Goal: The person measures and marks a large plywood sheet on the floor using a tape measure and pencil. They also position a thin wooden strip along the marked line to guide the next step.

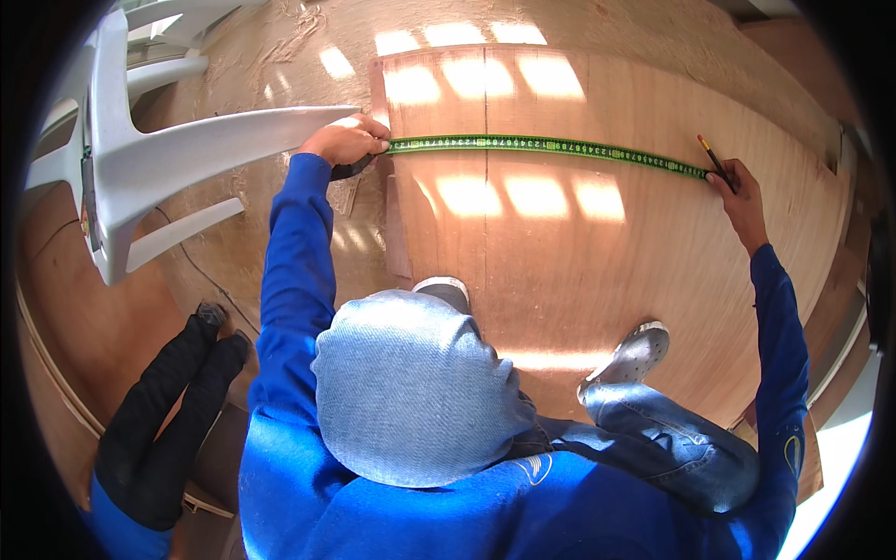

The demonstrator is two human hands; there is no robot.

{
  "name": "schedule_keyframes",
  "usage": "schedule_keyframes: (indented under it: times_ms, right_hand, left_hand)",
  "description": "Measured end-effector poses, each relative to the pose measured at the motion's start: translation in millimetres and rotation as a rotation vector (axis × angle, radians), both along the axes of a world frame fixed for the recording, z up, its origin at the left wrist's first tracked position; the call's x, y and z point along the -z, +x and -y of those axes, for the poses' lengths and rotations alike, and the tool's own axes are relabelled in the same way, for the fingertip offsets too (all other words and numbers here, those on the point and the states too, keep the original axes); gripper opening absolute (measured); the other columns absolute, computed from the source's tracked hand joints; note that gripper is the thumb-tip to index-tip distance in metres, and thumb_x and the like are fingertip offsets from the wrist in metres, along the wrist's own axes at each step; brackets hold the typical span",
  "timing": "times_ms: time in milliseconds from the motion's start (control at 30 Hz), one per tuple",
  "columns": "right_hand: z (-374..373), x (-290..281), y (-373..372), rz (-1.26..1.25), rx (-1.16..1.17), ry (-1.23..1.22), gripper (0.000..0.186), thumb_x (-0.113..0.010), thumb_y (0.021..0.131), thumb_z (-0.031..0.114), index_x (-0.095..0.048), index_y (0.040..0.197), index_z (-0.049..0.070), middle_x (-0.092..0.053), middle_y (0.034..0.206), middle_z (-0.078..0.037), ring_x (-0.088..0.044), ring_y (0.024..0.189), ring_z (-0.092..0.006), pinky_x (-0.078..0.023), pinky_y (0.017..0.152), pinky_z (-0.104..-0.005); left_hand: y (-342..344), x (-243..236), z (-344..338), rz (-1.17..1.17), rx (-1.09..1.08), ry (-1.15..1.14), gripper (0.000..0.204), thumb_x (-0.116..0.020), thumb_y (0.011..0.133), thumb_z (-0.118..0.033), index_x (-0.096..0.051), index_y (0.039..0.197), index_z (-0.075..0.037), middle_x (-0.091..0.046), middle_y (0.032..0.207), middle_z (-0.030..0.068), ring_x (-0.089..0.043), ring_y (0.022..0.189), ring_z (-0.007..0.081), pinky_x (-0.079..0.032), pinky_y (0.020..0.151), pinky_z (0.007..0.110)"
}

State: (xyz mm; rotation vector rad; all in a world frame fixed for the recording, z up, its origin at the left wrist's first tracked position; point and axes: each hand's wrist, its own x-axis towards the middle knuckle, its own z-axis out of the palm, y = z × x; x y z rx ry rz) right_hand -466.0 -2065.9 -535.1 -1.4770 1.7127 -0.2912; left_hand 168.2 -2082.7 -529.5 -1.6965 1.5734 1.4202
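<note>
A green tape measure is stretched from left to right across a large sheet of plywood. My left hand pinches its left end at the sheet's left edge. Something dark shows under that wrist; I cannot make out what it is. Out to the right, my right hand is closed on the tape's other end. Between the same fingers sticks up a dark pencil with a red and yellow end. A thin dark line runs across the sheet, passing under the tape.
A white plastic chair lies tipped at the left, one leg reaching my left hand. My shoe rests on the plywood. Another person's dark-trousered legs are at the lower left. A thin cable runs along the floor.
</note>
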Motion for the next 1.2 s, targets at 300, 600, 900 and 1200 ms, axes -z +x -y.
schedule_keyframes:
  times_ms: [300,600,900,1200]
  right_hand:
    - [-1.0,-3.3,2.8,-0.034,-0.008,0.041,0.02,-0.073,0.092,0.017,-0.06,0.099,0.003,-0.061,0.088,0.004,-0.051,0.081,-0.0051,-0.039,0.071,-0.0217]
    - [-4.3,-3.4,5.9,-0.027,-0.013,0.0,0.02,-0.073,0.091,0.017,-0.061,0.098,0.003,-0.06,0.084,0.003,-0.05,0.077,-0.0057,-0.04,0.07,-0.023]
    - [-5.7,-5.2,6.7,-0.051,-0.007,0.018,0.021,-0.073,0.091,0.017,-0.06,0.097,0.002,-0.059,0.084,0.003,-0.051,0.077,-0.0061,-0.041,0.07,-0.0233]
    - [-8.8,-0.4,1.6,-0.008,-0.013,0.011,0.02,-0.074,0.09,0.014,-0.059,0.097,0.002,-0.059,0.085,0.002,-0.053,0.079,-0.0064,-0.042,0.074,-0.0227]
  left_hand:
    - [-0.4,-3.7,-1.5,-0.003,0.0,-0.007,0.025,-0.058,0.093,-0.023,-0.071,0.106,-0.007,-0.071,0.085,0.0102,-0.066,0.081,0.0222,-0.051,0.077,0.037]
    - [-0.4,-2.9,-1.2,0.032,0.002,0.0,0.028,-0.058,0.095,-0.026,-0.072,0.113,-0.01,-0.073,0.089,0.0099,-0.067,0.084,0.021,-0.052,0.08,0.036]
    - [-1.3,-3.2,-1.2,0.056,0.022,0.011,0.027,-0.057,0.096,-0.028,-0.073,0.11,-0.011,-0.072,0.088,0.0074,-0.066,0.083,0.0207,-0.051,0.078,0.036]
    - [-3.4,-3.4,-4.8,0.061,-0.007,-0.041,0.026,-0.057,0.094,-0.026,-0.072,0.105,-0.008,-0.072,0.087,0.0089,-0.066,0.082,0.0223,-0.051,0.077,0.037]
